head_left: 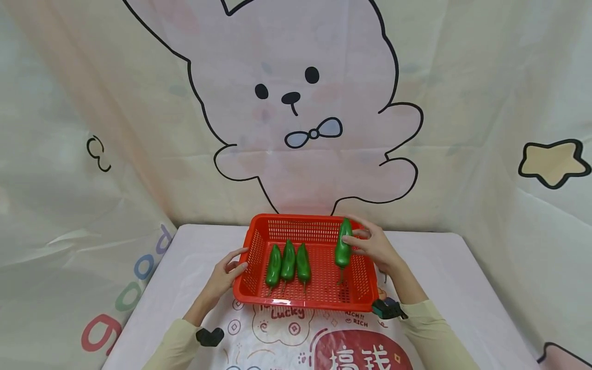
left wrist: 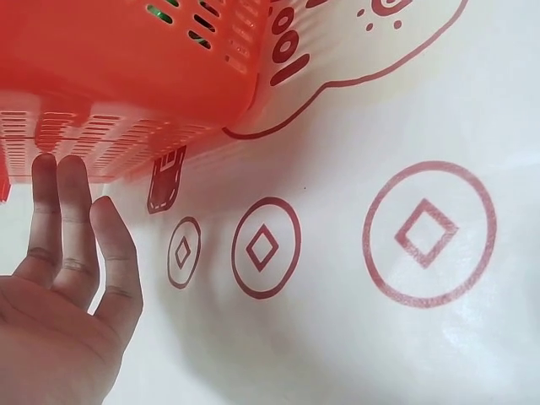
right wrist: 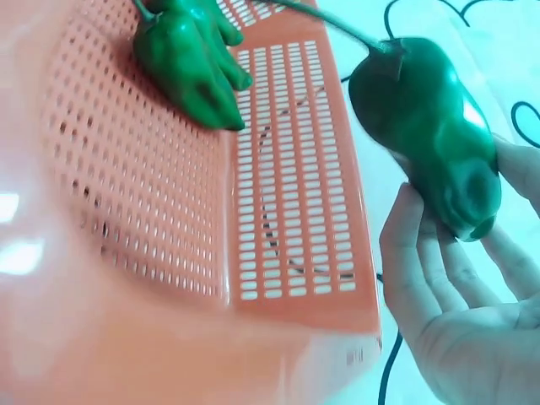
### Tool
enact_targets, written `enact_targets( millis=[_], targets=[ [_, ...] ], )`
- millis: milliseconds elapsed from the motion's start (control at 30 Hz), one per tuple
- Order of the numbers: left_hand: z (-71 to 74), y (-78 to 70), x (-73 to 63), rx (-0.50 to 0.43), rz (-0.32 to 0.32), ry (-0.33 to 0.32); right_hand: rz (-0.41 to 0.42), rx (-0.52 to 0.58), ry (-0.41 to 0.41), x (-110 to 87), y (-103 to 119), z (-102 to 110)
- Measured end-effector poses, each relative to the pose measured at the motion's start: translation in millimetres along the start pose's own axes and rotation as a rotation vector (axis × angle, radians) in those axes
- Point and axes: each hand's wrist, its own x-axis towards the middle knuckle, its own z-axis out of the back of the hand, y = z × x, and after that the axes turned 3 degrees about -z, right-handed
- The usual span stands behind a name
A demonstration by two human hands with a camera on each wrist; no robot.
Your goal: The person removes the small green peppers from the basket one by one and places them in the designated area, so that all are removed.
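A red perforated plastic basket (head_left: 319,297) stands on the table. Three green chili peppers (head_left: 288,262) lie side by side in its left half, stems toward the near side. My right hand (head_left: 375,246) pinches a fourth green pepper (head_left: 343,251) between thumb and fingers over the basket's right part. In the right wrist view this pepper (right wrist: 434,126) hangs beside the basket's rim, its long stem pointing away from the palm. At the basket's left side, my left hand (head_left: 223,275) touches the rim and wall. Its fingers (left wrist: 78,228) are fairly straight in the left wrist view.
A white printed cover (head_left: 439,277) with red drawings and lettering spreads over the table. Behind the basket hangs a cloth backdrop (head_left: 296,169) with a cartoon animal. Dark wrist devices (head_left: 210,337) sit at both sleeves.
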Motion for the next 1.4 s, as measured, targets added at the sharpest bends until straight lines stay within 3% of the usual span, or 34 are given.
enact_targets(
  millis=[533, 1200, 1400],
  targets=[
    [2.5, -5.8, 6.3, 0.03, -0.031, -0.014, 0.03, -0.107, -0.095, -27.0, -11.2, 46.0],
    [2.5, -3.3, 2.9, 0.017, -0.022, -0.033, 0.044, -0.091, -0.135, -48.3, -21.2, 98.2],
    [2.3, -1.0, 3.9, 0.014, -0.021, -0.025, 0.045, -0.135, -0.148, -50.4, -22.5, 109.8]
  ],
)
